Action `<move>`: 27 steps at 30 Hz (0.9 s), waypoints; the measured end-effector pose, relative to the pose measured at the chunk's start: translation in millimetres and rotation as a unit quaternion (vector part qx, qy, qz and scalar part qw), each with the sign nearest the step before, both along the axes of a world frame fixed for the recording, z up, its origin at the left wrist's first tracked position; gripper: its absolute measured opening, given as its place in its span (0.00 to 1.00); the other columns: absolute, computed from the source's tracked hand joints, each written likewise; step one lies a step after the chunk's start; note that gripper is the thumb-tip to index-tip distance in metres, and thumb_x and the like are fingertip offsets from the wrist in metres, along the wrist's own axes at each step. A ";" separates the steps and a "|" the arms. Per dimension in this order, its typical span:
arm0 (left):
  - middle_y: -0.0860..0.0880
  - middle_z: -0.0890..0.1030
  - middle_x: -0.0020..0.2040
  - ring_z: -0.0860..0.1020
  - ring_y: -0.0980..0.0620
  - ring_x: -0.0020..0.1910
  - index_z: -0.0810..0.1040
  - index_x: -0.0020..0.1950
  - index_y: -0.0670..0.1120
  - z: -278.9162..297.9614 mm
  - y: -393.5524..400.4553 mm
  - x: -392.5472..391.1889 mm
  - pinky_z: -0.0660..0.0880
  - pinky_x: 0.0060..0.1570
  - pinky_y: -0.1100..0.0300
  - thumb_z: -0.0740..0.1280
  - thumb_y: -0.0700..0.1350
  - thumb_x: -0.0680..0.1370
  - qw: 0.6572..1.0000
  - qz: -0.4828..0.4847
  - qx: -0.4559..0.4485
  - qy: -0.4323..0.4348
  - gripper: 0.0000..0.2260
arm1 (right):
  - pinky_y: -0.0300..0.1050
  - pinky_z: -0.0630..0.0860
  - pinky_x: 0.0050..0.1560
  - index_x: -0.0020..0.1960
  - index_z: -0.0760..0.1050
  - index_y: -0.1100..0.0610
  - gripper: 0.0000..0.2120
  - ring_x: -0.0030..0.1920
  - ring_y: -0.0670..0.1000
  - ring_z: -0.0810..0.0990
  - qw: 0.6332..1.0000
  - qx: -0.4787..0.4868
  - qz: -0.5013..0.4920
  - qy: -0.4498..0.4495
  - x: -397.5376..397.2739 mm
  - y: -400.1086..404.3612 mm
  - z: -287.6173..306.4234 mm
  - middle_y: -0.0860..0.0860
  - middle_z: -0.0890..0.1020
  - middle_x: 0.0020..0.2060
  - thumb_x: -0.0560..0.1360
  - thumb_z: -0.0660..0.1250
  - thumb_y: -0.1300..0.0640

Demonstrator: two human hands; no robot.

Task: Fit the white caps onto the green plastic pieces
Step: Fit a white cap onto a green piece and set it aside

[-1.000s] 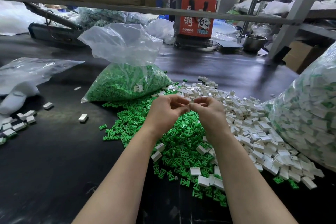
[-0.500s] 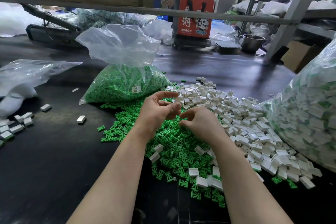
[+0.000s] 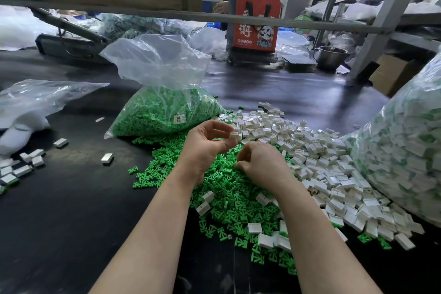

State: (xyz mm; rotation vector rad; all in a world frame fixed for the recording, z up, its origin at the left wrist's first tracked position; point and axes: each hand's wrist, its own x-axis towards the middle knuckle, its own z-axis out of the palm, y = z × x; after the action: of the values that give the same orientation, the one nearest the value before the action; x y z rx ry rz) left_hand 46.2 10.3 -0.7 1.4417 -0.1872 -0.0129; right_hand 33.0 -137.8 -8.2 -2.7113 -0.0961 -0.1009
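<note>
So the white cap (image 3: pixel 233 135) in play right now sits pinched at the fingertips of the left hand (image 3: pixel 207 148), held up just above the near edge of the pile of white caps (image 3: pixel 317 162); thumb and forefinger are curled in on it, the other fingers loosely bent; can't tell if there's already a green bit inside it, too small to make out. The right hand (image 3: pixel 261 164) is down low on the heap of green plastic pieces (image 3: pixel 229 193), fingers curled tight into the pile like it's picking one out; whether it actually has one between its fingers is hidden, so that's a cannot-tell from here.

Progress-wise, looks like this person is somewhere in the middle of a very long job; the big clear bag on the right (image 3: pixel 405 150) is stuffed with white pieces showing green through them, which reads as finished ones, and that's a lot; but the loose white pile is still huge, the green heap is still wide, and there's a whole bag of green pieces (image 3: pixel 164 114) behind it that's barely dented; so plenty left.

A few white caps (image 3: pixel 22 167) lie scattered off to the far left on the black table (image 3: pixel 71 210), next to a mostly empty plastic bag (image 3: pixel 43 98); further back there's an orange bag (image 3: pixel 255 21), a metal pot (image 3: pixel 330 56), and another person working behind the shelf rail.
</note>
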 end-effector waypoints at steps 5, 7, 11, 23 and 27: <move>0.46 0.86 0.43 0.83 0.53 0.42 0.81 0.42 0.48 -0.3 2.0 0.4 0.77 0.41 0.62 0.77 0.39 0.67 1.000 -0.007 -0.019 0.005 0.09 | 0.48 0.77 0.53 0.48 0.77 0.54 0.06 0.48 0.50 0.79 0.997 0.073 -0.020 -0.029 0.0 -1.4 -3.6 0.50 0.81 0.44 0.77 0.70 0.52; 0.47 0.86 0.42 0.82 0.54 0.41 0.81 0.43 0.48 0.3 3.1 0.7 0.77 0.40 0.63 0.77 0.40 0.67 1.000 -0.009 -0.024 0.009 0.09 | 0.44 0.78 0.47 0.46 0.77 0.55 0.06 0.42 0.49 0.80 0.981 0.182 -0.032 -0.055 -0.5 -1.1 -1.2 0.49 0.81 0.40 0.76 0.71 0.53; 0.46 0.86 0.42 0.83 0.51 0.41 0.80 0.46 0.45 1.0 3.8 -0.2 0.79 0.41 0.61 0.76 0.41 0.66 0.998 -0.009 -0.051 0.023 0.11 | 0.38 0.79 0.44 0.45 0.79 0.57 0.05 0.41 0.49 0.81 0.912 0.397 -0.051 -0.086 -3.1 -2.5 5.0 0.53 0.83 0.40 0.74 0.73 0.56; 0.43 0.86 0.41 0.85 0.49 0.41 0.77 0.51 0.40 0.2 -2.4 -1.5 0.81 0.40 0.60 0.72 0.34 0.74 0.995 -0.018 -0.068 0.067 0.08 | 0.38 0.72 0.37 0.47 0.82 0.58 0.07 0.37 0.45 0.79 0.733 0.675 -0.083 0.018 -4.1 -8.2 12.6 0.50 0.85 0.38 0.71 0.73 0.66; 0.43 0.86 0.41 0.85 0.49 0.41 0.77 0.52 0.39 0.5 -3.5 -1.6 0.81 0.39 0.60 0.72 0.35 0.74 0.995 -0.027 -0.064 0.069 0.09 | 0.34 0.73 0.33 0.49 0.82 0.57 0.09 0.34 0.43 0.79 0.736 0.675 -0.056 0.024 -3.2 -6.4 13.1 0.49 0.85 0.37 0.71 0.72 0.68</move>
State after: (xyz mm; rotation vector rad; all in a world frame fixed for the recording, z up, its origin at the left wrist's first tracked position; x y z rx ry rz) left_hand 44.6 6.8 -0.2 1.3025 -0.1117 -0.1418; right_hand 29.7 -144.1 5.0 -1.2341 0.1249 -0.0820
